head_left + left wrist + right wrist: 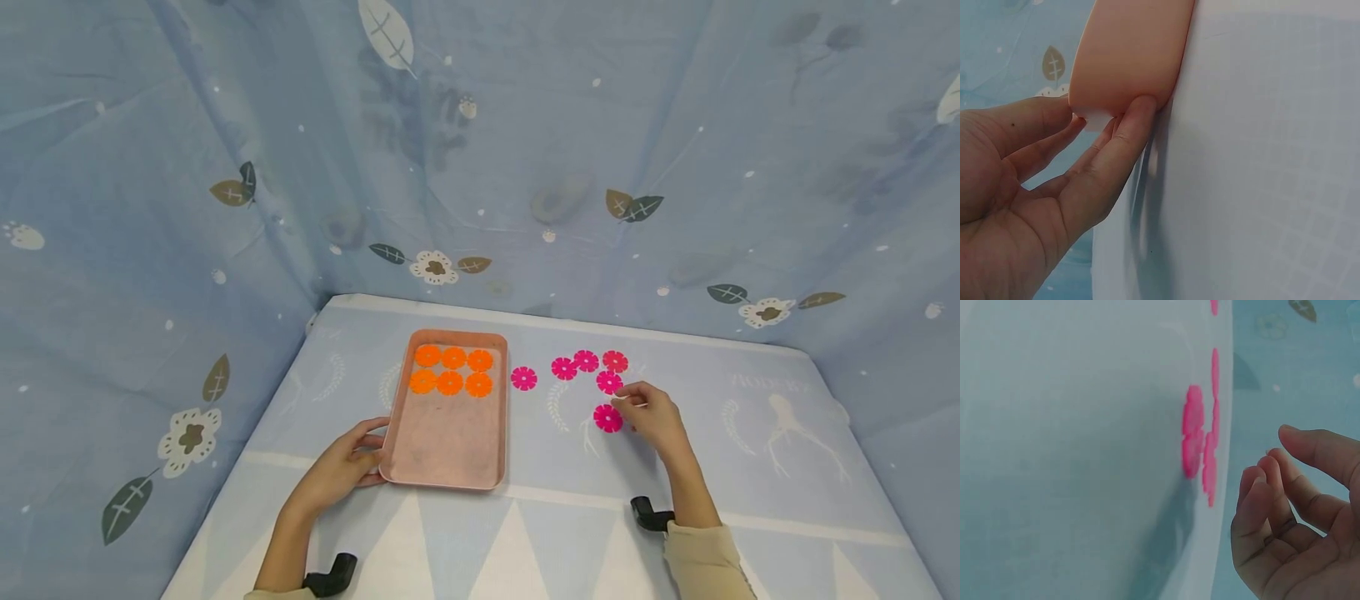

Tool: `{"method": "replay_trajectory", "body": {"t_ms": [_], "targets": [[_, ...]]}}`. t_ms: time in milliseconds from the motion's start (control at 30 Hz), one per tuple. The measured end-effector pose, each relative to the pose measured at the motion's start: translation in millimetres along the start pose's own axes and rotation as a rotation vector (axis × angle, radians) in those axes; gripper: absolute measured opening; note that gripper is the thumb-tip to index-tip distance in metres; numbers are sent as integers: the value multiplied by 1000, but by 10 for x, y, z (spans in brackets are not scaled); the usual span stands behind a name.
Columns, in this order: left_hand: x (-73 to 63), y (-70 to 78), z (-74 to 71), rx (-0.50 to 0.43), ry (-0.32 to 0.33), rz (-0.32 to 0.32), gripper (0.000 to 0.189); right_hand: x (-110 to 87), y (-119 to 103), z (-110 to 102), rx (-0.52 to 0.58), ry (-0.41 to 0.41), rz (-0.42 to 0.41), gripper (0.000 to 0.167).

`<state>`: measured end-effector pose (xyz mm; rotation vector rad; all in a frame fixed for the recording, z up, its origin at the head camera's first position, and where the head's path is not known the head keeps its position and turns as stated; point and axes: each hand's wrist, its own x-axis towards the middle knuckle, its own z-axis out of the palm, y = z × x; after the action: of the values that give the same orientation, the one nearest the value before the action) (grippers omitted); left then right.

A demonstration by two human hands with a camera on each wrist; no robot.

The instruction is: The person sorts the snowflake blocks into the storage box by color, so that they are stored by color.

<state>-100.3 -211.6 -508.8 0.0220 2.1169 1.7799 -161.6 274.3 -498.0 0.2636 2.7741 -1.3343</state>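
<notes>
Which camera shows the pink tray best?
The head view: it shows the whole pink tray from above, with six orange discs inside. The left wrist view shows only part of its outside, against the left hand. The right wrist view misses it.

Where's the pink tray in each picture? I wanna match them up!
Head view: the pink tray is below the middle, a little left of center, with orange flower-shaped pieces in it.
Left wrist view: part of it is at the top, left of center, touched by the left hand.
Right wrist view: not in it.
Shared landmark: the blue leaf-print cloth shows in all three.
</notes>
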Motion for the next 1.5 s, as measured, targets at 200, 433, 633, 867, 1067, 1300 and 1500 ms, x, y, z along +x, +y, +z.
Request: {"method": "replay_trajectory", "body": {"t_ms": [200,433,633,867,1067,1300,1500], "targets": [[-6,-4,5,-1,7,-3,51,-8,91,9,-8,-28,30,32],[-19,-2,7,-3,10,-5,51,7,179,40,-90,-65,40,32],[-22,12,-1,-1,19,-9,51,33,209,69,-155,-92,12,36],[-14,14,0,4,13,-4,51,41,192,93,-165,-83,9,33],[-12,9,0,2,11,1,51,52,194,108,-164,-94,37,34],[-8,3,0,0,3,2,52,70,194,77,-118,-122,90,37],[-17,-8,3,1,8,1,52,82,219,52,-85,-109,76,26]]}}
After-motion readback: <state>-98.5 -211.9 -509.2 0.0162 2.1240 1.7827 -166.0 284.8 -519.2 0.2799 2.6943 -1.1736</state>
